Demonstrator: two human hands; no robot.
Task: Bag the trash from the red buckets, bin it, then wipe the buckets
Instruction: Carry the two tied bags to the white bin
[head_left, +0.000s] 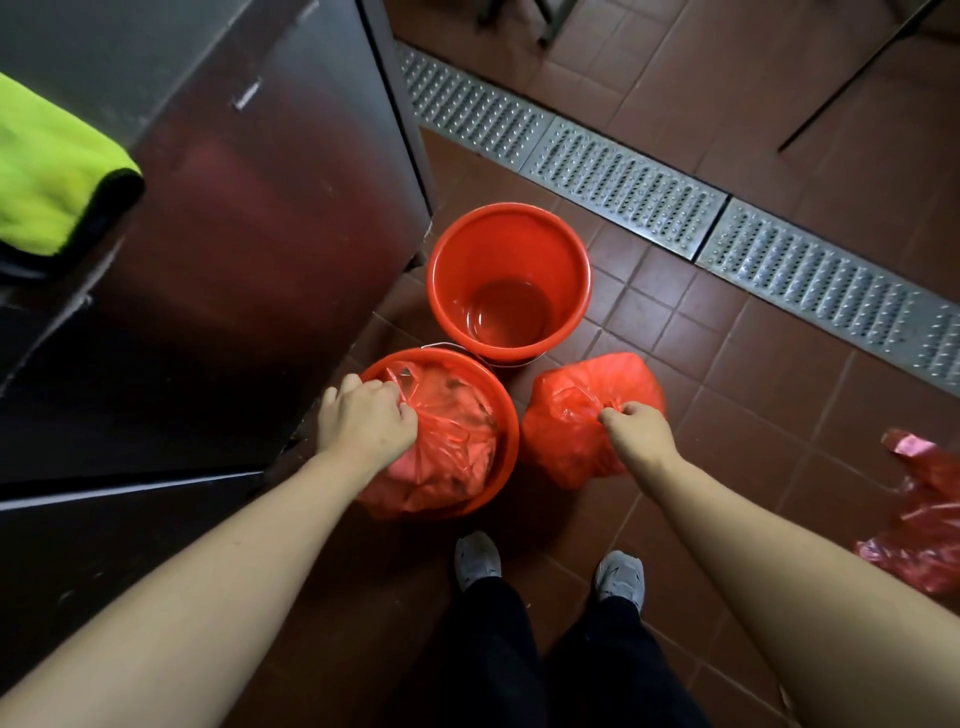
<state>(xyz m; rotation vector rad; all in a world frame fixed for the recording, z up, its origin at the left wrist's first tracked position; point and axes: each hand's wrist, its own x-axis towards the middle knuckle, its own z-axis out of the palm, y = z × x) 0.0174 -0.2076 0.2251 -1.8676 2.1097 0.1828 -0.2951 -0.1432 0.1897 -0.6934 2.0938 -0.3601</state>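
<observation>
Two red buckets stand on the tiled floor. The far bucket (509, 244) holds no bag, only a little liquid at its bottom. The near bucket (506, 415) holds a filled red plastic bag (452, 447), and my left hand (366, 418) grips its gathered top. To the right, a second filled red bag (566, 410) sits on the floor outside the buckets; my right hand (636, 431) pinches its bunched neck.
A steel cabinet (234, 249) rises at the left, close to the near bucket, with a yellow-green cloth (47, 176) on top. A metal drain grate (649, 192) crosses the floor behind. Loose red bags (924, 525) lie at the right. My shoes (478, 558) are just below the buckets.
</observation>
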